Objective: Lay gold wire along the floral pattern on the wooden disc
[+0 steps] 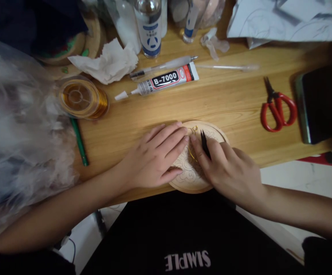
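Note:
A round wooden plate (196, 188) with a flower pattern drawn in thin lines lies at the table's front edge. My left hand (157, 154) rests flat over its left side, fingers stretched out and fingertips near a bent gold wire (195, 128). Part of the wire is hidden under my fingers, and a curved stretch of it shows lower on the drawing. Black pointed tweezers (204, 144) are held in my right hand (231, 164), tips pointing away from me. My right index finger reaches to the wire beside the left fingertips.
Behind the plate lie a B-7000 glue tube (166, 80), a pen (166, 65) and crumpled tissue (111, 61). A gold wire spool (81, 98) and green pencil (79, 141) are leftward. Red-handled scissors (279, 110) and a dark phone (316, 105) lie rightward. A bottle (149, 28) stands behind.

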A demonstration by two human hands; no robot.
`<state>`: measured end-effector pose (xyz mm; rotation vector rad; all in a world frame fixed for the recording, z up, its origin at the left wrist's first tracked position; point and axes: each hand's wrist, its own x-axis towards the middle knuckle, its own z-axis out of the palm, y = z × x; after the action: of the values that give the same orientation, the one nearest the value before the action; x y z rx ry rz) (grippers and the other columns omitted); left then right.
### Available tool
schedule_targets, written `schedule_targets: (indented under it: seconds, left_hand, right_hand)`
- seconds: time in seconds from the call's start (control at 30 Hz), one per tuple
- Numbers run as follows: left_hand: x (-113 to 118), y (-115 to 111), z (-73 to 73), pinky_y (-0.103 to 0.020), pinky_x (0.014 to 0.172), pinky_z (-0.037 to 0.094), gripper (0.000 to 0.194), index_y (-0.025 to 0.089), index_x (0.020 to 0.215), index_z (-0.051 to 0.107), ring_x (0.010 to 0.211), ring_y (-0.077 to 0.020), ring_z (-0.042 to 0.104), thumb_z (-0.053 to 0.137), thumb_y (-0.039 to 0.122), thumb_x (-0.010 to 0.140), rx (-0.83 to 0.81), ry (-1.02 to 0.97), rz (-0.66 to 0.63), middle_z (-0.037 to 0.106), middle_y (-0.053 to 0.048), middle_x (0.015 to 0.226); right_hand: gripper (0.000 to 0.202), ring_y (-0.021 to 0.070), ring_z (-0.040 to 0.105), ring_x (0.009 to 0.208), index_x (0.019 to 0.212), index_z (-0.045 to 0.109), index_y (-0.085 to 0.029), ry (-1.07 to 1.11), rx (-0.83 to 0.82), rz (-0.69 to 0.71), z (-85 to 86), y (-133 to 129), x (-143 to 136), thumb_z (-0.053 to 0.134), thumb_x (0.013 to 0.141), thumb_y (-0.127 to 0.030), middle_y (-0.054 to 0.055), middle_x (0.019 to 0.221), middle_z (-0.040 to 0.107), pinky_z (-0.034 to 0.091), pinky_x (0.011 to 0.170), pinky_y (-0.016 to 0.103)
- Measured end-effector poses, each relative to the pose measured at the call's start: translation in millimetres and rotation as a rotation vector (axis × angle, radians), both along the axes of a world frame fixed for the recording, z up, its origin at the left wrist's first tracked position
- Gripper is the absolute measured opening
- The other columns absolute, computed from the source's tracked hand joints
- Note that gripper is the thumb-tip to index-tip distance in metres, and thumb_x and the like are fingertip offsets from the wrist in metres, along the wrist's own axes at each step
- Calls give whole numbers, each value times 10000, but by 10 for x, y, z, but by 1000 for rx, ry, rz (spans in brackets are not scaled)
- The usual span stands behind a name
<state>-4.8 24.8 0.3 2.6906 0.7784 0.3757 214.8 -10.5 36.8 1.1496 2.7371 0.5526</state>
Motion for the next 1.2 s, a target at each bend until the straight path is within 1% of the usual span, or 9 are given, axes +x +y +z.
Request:
schedule_targets:
  seconds: [0.1, 0.2, 0.27, 0.43, 0.63, 0.83, 0.93, 1.1, 1.2]
  left_hand:
    - [-7, 1, 4, -515, 1137, 383, 578, 11, 1366, 522, 1399, -366, 444, 552, 410, 950, -5, -8, 6, 516, -224, 1464]
    - [-11, -4, 4, -512, 1147, 373, 584, 31, 1373, 519, 1410, -366, 434, 571, 418, 938, -9, -12, 23, 512, -216, 1471]
    - [-11, -8, 2, -508, 1152, 368, 575, 44, 1372, 521, 1421, -365, 422, 578, 415, 936, -6, -14, 29, 501, -208, 1485]
    - [-24, -25, -21, -524, 1149, 363, 575, 48, 1370, 525, 1423, -372, 416, 583, 415, 931, 15, -28, 32, 495, -219, 1485]
    - [-44, -49, -35, -525, 1148, 354, 570, 61, 1387, 518, 1426, -371, 407, 561, 426, 952, 88, -4, 42, 496, -215, 1486]
    - [-32, -51, -25, -526, 1119, 377, 610, 45, 1397, 511, 1388, -395, 449, 569, 450, 944, 150, 36, 25, 526, -240, 1439]
    - [-34, -78, -13, -530, 1139, 345, 684, 45, 1435, 474, 1407, -400, 421, 569, 511, 944, 151, 77, 31, 494, -242, 1472]
    - [-54, -128, 36, -543, 1191, 256, 929, 98, 1527, 361, 1466, -402, 333, 597, 703, 863, 114, 186, 44, 405, -217, 1555]
    - [-62, -140, 55, -538, 1204, 242, 993, 103, 1541, 334, 1477, -391, 321, 562, 768, 839, 154, 232, 31, 401, -207, 1562]
  right_hand:
    - [431, 155, 521, 712, 1336, 551, -37, 45, -34, -3, -54, -15, 50, 487, 912, -82, 93, 886, 641, 384, 557, 259]
    - [504, 166, 546, 765, 1432, 465, -50, 124, -80, -18, -122, -24, 115, 499, 934, -123, 109, 963, 647, 428, 598, 264]
    - [530, 166, 546, 760, 1457, 436, -62, 143, -77, -18, -153, -25, 133, 516, 939, -142, 107, 978, 648, 427, 590, 265]
    - [419, 149, 533, 707, 1344, 533, -55, 107, 4, 21, -155, -11, 83, 520, 929, -106, 92, 922, 658, 389, 544, 256]
    - [402, 156, 548, 750, 1336, 520, -57, 132, 33, 14, -163, -12, 75, 528, 939, -117, 83, 920, 657, 395, 554, 258]
    - [392, 160, 536, 771, 1340, 529, -54, 177, -15, 4, -205, -29, 95, 438, 960, -90, 97, 915, 637, 379, 546, 267]
    - [387, 166, 528, 776, 1331, 548, -43, 206, -4, 18, -223, -29, 104, 455, 959, -93, 106, 923, 637, 391, 565, 268]
    - [391, 173, 519, 790, 1330, 562, -29, 237, -16, 21, -238, -27, 119, 464, 955, -87, 109, 900, 625, 394, 587, 269]
    - [377, 169, 518, 760, 1307, 586, -46, 214, 31, 25, -236, -22, 118, 469, 950, -79, 94, 875, 629, 383, 568, 267]
